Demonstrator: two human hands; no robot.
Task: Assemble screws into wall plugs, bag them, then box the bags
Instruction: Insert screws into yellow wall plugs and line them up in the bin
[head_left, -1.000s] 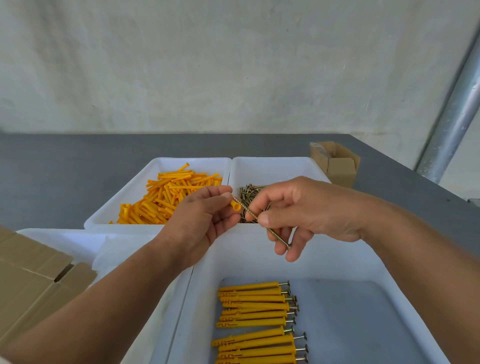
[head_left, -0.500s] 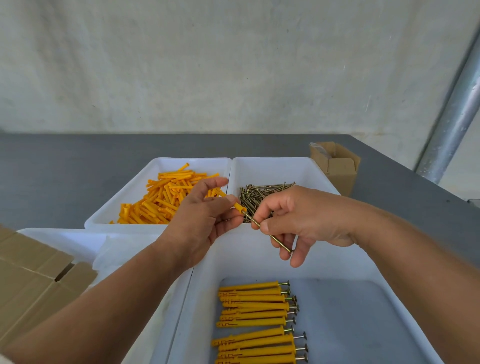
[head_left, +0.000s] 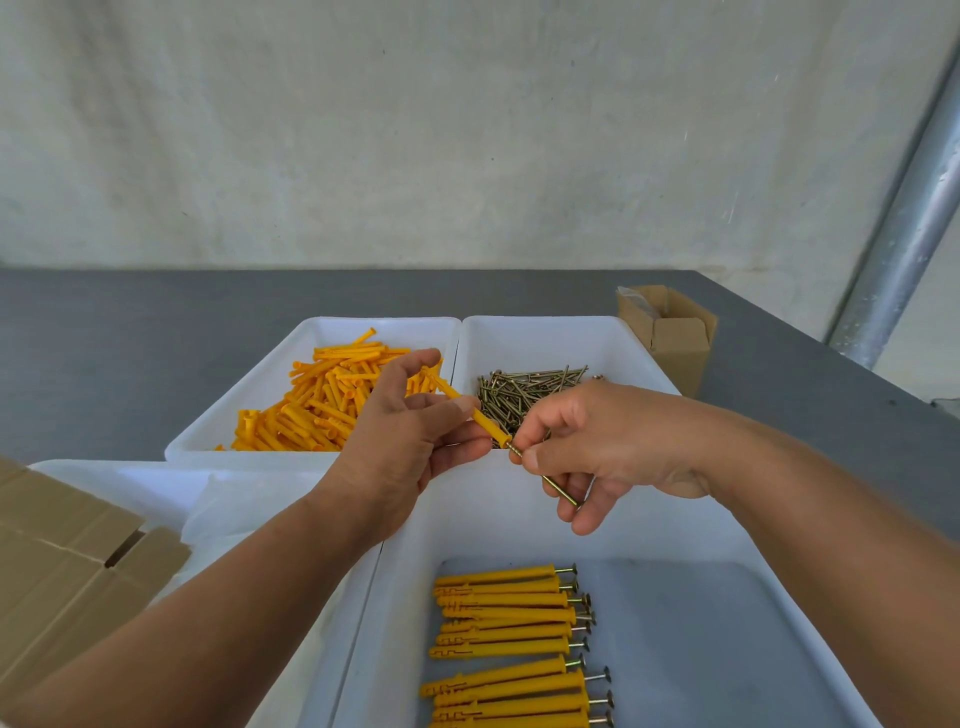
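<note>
We're mid-assembly; left hand (head_left: 400, 441) pinches an orange wall plug (head_left: 470, 410) above the trays, right hand (head_left: 597, 447) pinches a screw (head_left: 550, 483) at its mouth; next we probably push it straight in.

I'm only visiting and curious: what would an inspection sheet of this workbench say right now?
Surface: grey table bearing white trays.
Job's things: loose plugs in the far left tray; screw pile in the far right tray; assembled plugs in rows in the near tray.
Clutter: open cardboard box at left; small box at far right.
Hands: left hand pinches the held plug; right hand pinches a screw, tip at the plug's mouth.
Cables: nothing seen.
Surroundings: pale wall, metal pole.
</note>
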